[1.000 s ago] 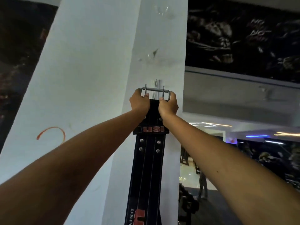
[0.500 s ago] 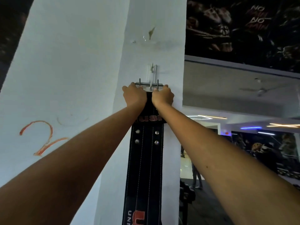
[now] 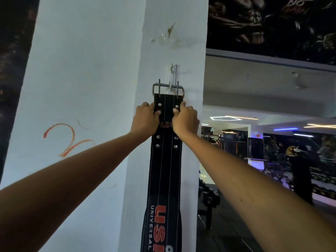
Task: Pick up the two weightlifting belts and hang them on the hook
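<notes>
Counts, head view: 1 black belt [image 3: 164, 170] in sight; 1 metal buckle [image 3: 168, 89] with 2 prongs; 1 wall hook [image 3: 171, 77]; 6 rivets visible on the belt; 2 hands — left hand [image 3: 145, 118], right hand [image 3: 185, 119]; 1 white pillar [image 3: 101, 79]; 1 orange scrawl [image 3: 67, 139]

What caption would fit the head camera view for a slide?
Both hands grip a black leather weightlifting belt, its metal buckle at the white wall hook.

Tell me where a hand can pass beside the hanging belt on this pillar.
Bare pillar face lies left of the belt, above the orange scrawl. Crowded at the hook, where the buckle sits; left hand and right hand grip just below.
</notes>
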A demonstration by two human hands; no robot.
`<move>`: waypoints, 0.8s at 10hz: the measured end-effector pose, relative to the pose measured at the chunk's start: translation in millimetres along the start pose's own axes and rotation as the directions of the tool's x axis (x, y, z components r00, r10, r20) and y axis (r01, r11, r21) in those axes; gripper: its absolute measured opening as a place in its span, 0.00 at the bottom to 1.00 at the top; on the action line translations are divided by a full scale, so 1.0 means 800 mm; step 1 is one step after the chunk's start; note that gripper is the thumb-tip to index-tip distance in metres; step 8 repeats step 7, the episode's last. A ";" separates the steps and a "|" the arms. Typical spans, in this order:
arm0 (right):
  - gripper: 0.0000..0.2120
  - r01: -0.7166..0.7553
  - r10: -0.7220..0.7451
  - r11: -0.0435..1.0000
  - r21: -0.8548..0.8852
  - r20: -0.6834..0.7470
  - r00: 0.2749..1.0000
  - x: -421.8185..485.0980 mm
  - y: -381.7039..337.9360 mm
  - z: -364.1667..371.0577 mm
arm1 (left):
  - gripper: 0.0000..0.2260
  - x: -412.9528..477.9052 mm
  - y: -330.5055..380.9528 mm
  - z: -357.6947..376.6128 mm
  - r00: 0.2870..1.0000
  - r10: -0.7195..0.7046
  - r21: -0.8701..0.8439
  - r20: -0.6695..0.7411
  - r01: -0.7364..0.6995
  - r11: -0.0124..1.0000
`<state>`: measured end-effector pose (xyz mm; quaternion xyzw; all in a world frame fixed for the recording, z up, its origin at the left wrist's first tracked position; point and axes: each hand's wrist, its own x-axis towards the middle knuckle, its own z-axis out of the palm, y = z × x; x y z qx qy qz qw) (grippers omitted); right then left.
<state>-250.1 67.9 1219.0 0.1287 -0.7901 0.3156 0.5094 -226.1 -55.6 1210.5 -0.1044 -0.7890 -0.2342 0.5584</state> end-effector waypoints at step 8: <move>0.26 0.337 -0.355 0.935 0.113 0.276 0.893 -0.253 0.020 -0.121 | 0.22 -0.245 0.070 -0.144 0.965 -0.073 0.333 0.253 -0.016 0.943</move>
